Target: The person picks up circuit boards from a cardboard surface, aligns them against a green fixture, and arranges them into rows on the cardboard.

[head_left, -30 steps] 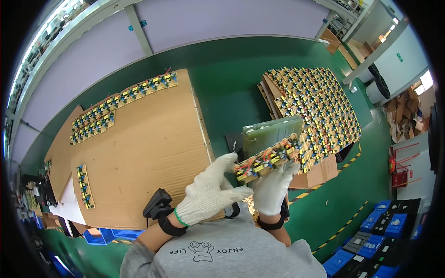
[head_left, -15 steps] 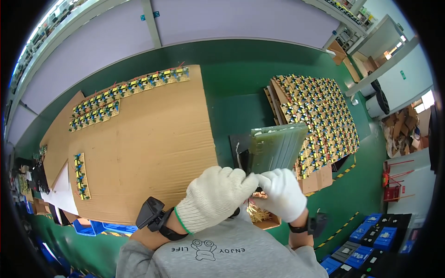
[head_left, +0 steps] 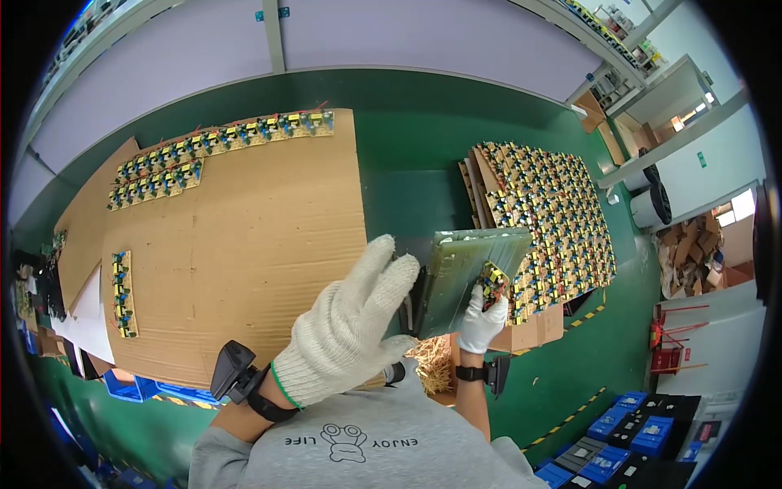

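My right hand (head_left: 479, 328), in a white glove, grips a small circuit board (head_left: 494, 281) with yellow, green and black parts. It holds the board in front of a greenish translucent slab (head_left: 450, 281) that stands up from a dark base. My left hand (head_left: 342, 334), in a cream knitted glove with a green cuff edge, is open with its fingers apart and holds nothing. It is just left of the slab, over the cardboard's near right corner. Below the slab, an open box holds a heap of straw-coloured clippings (head_left: 430, 365), partly hidden by my body.
A large cardboard sheet (head_left: 261, 253) on the left carries rows of board strips (head_left: 220, 140) and one separate strip (head_left: 122, 293). Many more boards (head_left: 554, 228) cover a layered cardboard stack on the right. Blue and black bins (head_left: 627, 432) stand at lower right.
My hands were together in front of the slab; now they are apart. The left has opened and moved left. The right has moved up beside the slab, with the circuit board now visible in it.
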